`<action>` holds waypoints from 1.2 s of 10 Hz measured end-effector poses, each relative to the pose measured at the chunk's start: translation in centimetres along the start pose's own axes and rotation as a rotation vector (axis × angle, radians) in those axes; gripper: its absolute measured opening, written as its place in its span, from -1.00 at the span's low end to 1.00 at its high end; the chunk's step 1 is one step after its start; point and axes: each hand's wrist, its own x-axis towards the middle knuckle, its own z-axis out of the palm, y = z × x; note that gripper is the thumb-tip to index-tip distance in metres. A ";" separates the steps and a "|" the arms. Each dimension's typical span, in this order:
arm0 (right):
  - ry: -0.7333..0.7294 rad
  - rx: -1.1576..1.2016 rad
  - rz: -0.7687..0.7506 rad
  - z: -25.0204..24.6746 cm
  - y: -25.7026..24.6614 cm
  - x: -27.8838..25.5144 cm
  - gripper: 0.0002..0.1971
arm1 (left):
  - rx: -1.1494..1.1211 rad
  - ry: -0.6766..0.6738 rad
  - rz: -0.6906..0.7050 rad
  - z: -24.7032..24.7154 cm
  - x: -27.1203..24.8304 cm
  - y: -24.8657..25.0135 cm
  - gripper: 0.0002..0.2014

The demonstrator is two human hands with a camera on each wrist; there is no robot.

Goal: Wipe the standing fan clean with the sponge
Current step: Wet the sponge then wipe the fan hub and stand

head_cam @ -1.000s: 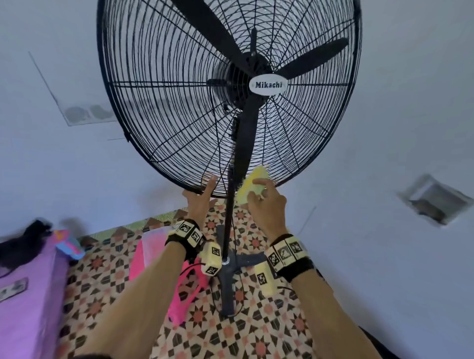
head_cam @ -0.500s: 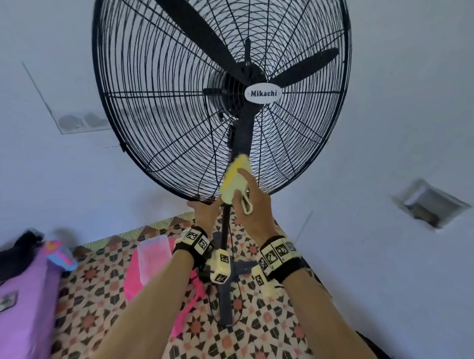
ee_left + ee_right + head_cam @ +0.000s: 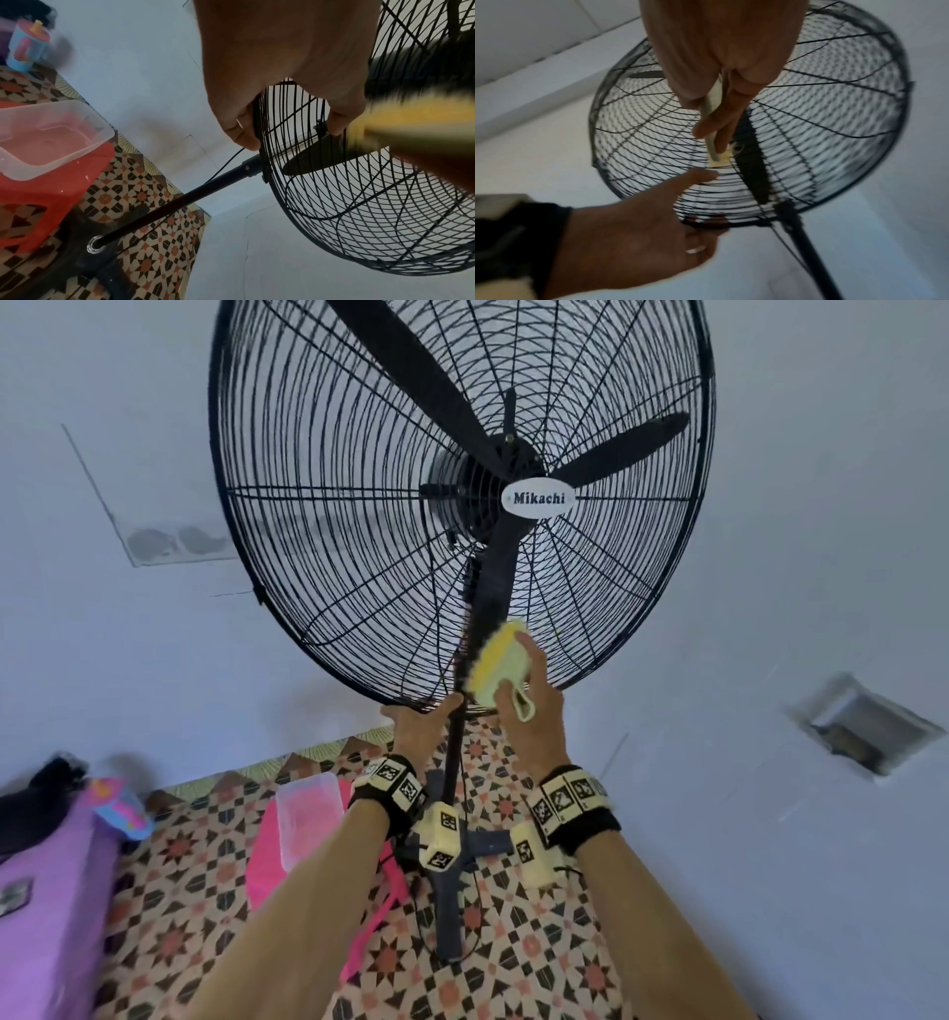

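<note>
A black standing fan [image 3: 537, 499] with a wire grille and a "Mikachi" badge fills the head view. My right hand [image 3: 518, 670] holds a yellow and pale green sponge [image 3: 500, 667] against the lower grille, just right of the down-pointing blade. My left hand [image 3: 436, 706] grips the grille's bottom rim beside the pole. In the left wrist view the left hand [image 3: 290, 134] has its fingers curled over the rim, and the sponge [image 3: 411, 121] is a yellow blur. The right wrist view shows the right hand [image 3: 711, 132] pinching the sponge [image 3: 714, 150] on the wires, and the left hand [image 3: 700, 203] on the rim.
The fan's pole [image 3: 454, 762] drops to a black cross base [image 3: 447, 880] on a patterned floor. A clear plastic tub [image 3: 308, 814] sits on a pink stool at left. A purple box [image 3: 41, 891] and a blue cup [image 3: 120, 809] are further left. White walls stand close behind the fan.
The sponge went from the bottom rim up and left onto the blade line, then back a little right. My left hand's raised thumb came down and the hand closed on the rim.
</note>
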 end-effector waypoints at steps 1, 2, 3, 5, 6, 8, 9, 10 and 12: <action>0.082 -0.061 0.076 -1.6 1.5 0.3 -0.36 | 0.036 -0.016 -0.036 0.0 -0.7 0.3 0.60; -0.004 0.020 0.014 -0.9 -1.5 0.0 -0.33 | 0.080 0.055 0.055 -0.2 -2.0 0.5 0.15; -0.101 0.010 -0.065 0.5 -1.6 -0.4 -0.35 | 0.083 0.033 0.019 0.1 -1.4 0.3 0.22; 0.128 -0.049 0.197 -2.4 0.6 1.3 -0.34 | 0.045 0.014 -0.084 0.7 -1.2 1.1 0.50; -0.012 -0.009 0.043 -0.7 -1.6 1.0 -0.36 | -0.078 -0.031 -0.154 0.9 -1.2 1.4 0.53; 0.045 -0.072 -0.027 -0.2 -1.4 1.3 -0.40 | -0.055 0.014 -0.018 -0.6 -1.4 1.5 0.16; 0.154 -0.051 0.150 -1.6 -0.5 1.0 -0.36 | -0.141 -0.076 -0.048 -1.7 -1.0 2.3 0.08; 0.083 -0.031 -0.035 -0.4 -2.1 1.7 -0.38 | -0.228 -0.198 -0.129 -2.3 -0.9 3.2 0.19; 0.129 -0.028 0.015 0.2 -2.3 3.8 -0.38 | -0.252 -0.200 -0.063 -2.8 -0.6 3.0 -0.05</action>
